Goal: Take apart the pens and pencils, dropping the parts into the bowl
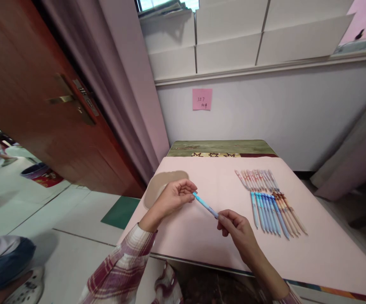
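Head view: left hand (178, 195) and right hand (233, 226) pinched a blue pen (206, 205) above the desk (195, 242); its nearer end was hidden; the left hand partly covered a beige tray (156, 182).

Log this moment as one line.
left hand: pinching blue pen at far end | right hand: pinching near end | pen rows: table, right | tray: table, left

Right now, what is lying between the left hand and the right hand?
A blue pen bridges them, slanting from the left hand down to the right hand, as the head view shows.
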Available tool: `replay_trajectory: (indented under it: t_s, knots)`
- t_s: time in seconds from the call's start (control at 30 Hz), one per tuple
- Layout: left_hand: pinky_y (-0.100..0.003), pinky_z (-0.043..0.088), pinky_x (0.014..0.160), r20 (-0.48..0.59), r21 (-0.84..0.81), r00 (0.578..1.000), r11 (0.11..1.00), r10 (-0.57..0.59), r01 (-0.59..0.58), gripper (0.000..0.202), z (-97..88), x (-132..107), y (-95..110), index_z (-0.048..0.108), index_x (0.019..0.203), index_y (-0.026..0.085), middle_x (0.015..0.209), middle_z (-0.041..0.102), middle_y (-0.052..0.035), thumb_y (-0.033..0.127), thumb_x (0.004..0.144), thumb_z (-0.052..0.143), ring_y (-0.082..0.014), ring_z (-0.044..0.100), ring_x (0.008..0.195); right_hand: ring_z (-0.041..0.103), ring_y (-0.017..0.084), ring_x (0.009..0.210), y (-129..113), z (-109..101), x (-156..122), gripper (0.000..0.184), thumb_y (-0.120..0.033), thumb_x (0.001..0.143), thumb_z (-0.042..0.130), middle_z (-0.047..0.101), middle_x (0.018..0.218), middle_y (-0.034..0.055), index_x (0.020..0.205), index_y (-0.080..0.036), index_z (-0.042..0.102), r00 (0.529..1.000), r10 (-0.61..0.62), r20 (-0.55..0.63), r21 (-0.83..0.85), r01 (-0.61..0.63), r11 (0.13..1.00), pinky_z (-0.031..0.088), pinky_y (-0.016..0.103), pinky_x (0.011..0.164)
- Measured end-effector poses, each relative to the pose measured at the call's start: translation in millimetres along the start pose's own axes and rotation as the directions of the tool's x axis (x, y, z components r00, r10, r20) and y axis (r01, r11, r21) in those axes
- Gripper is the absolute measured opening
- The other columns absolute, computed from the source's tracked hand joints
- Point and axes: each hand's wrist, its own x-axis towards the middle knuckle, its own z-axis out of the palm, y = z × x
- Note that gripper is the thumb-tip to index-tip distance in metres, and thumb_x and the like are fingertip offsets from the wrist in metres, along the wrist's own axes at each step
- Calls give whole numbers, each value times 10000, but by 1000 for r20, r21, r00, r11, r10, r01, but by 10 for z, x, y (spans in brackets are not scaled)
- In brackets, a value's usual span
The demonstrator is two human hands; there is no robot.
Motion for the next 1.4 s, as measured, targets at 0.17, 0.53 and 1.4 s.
replay_trajectory:
  t_s: [0.17, 0.53, 1.4]
  knots:
    - [-232, 471, 651, 2, -35, 1000, 999, -8, 8, 282, 14, 4, 0, 676, 851, 134, 767, 673, -34, 181, 602, 800, -109, 602, 668, 478, 105, 536, -25, 12, -10, 372, -530, 781, 650, 594, 618, 12, 776, -159, 649, 1000, 1, 12, 6, -1, 1000, 398, 226, 517]
    - [-242, 485, 626, -71, -108, 997, 994, -24, 16, 290, 83, -38, 34, 674, 823, 139, 780, 697, -49, 247, 597, 820, -123, 613, 651, 538, 151, 655, 54, 48, 15, 353, -510, 734, 699, 620, 686, 19, 801, -163, 689, 997, -79, 11, -92, 80, 992, 438, 262, 605]
    - [-234, 458, 544, 119, 30, 980, 987, -159, 156, 430, 1805, 1500, -1183, 610, 1060, 133, 595, 564, 41, 125, 640, 705, -104, 560, 510, 650, 202, 728, 122, -908, 387, 149, -287, 856, 551, 710, 803, 85, 849, -177, 652, 881, -139, -452, -869, -400, 290, 298, 267, 582]
